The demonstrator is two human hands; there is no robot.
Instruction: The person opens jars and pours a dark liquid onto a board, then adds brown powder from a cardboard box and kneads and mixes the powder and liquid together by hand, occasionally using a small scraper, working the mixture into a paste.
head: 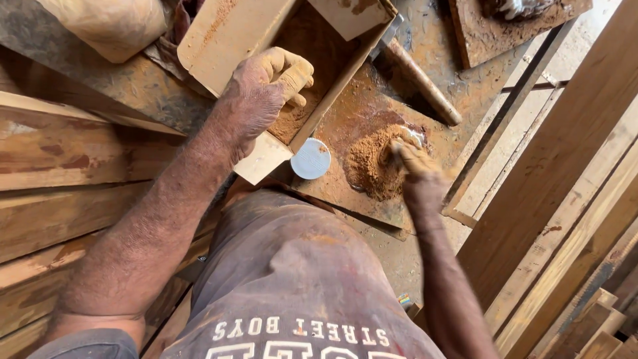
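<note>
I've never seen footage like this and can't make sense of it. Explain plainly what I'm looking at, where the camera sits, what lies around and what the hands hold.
There is no machine here: a person works with two bare hands, and the single camera is worn on their head, looking straight down, so you see their forearms and their shirt at the bottom.

The left hand grips the edge of a shallow wooden box with reddish-brown powder in its corner. The right hand presses into a small pile of the same powder on a stained board; whether it holds anything is hard to tell. Between the hands sits a small round pale-blue lid. A wooden handle lies behind the pile. Rough planks are stacked on the left and more timber leans on the right.
</note>
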